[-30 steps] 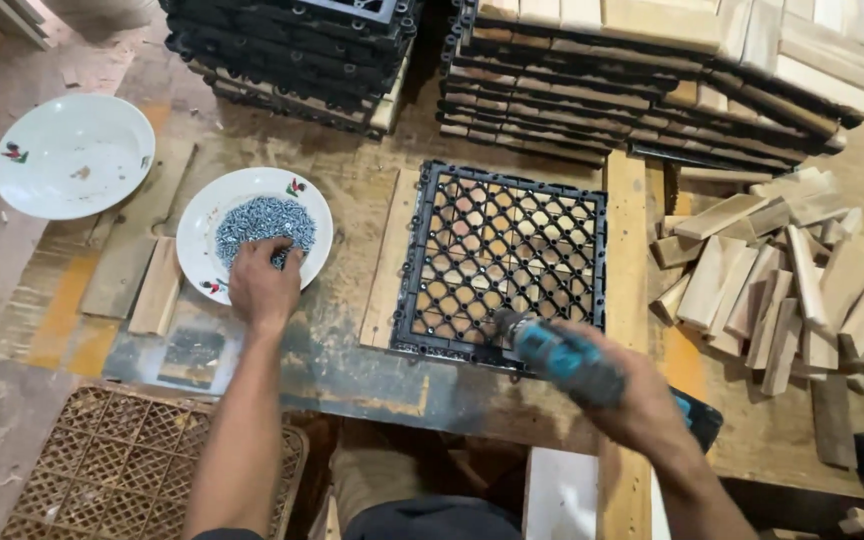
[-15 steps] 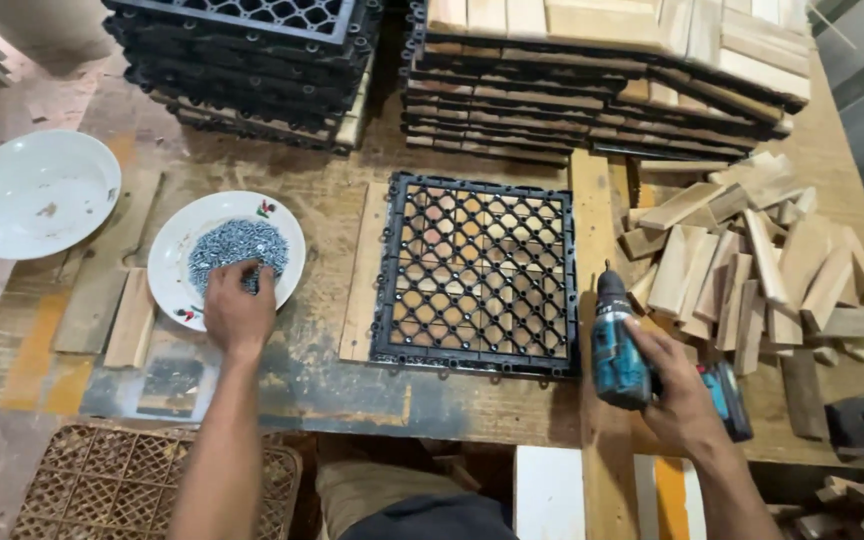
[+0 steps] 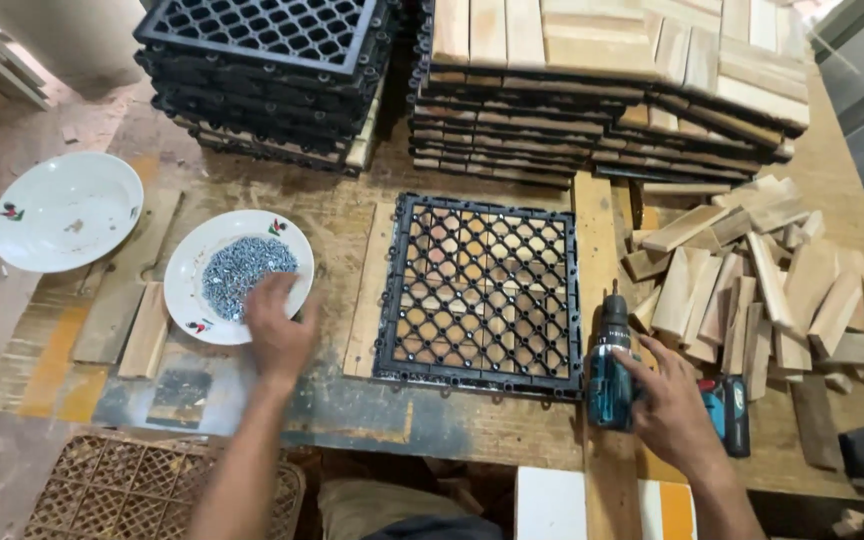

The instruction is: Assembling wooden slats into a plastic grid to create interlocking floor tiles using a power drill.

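- A black plastic grid tile point(image 3: 482, 292) lies flat on a worn wooden workbench point(image 3: 352, 420), seen from above; it is the landmark for everything below.
- Pale wooden slats show through the holes of the grid.
- Left of the grid, a white plate point(image 3: 239, 275) holds a heap of small grey screws point(image 3: 248, 270).
- The left hand point(image 3: 277, 330) hangs over the near right rim of that plate, fingers curled loosely downward and blurred. I cannot tell whether it grips any screws.
- Further left of the grid, well apart from it, sits a second white plate point(image 3: 65, 211), nearly bare.
- Just beside the grid's right edge, a teal and black cordless drill point(image 3: 612, 362) stands upright on the bench with its bit pointing away from the person.
- The right hand point(image 3: 670, 405) is closed around the drill's handle, fingers wrapped on its right side.
- Right of the grid, beyond the drill, lies a loose pile of short wooden blocks point(image 3: 762, 285).
- Behind the grid, at the far side of the bench, stands a stack of finished wooden tiles point(image 3: 602, 90).
- Behind the grid and to the left, a stack of black grid tiles point(image 3: 267, 75) stands beside the wooden stack.
- Near the person, below and left of the grid, is a woven basket point(image 3: 137, 490).
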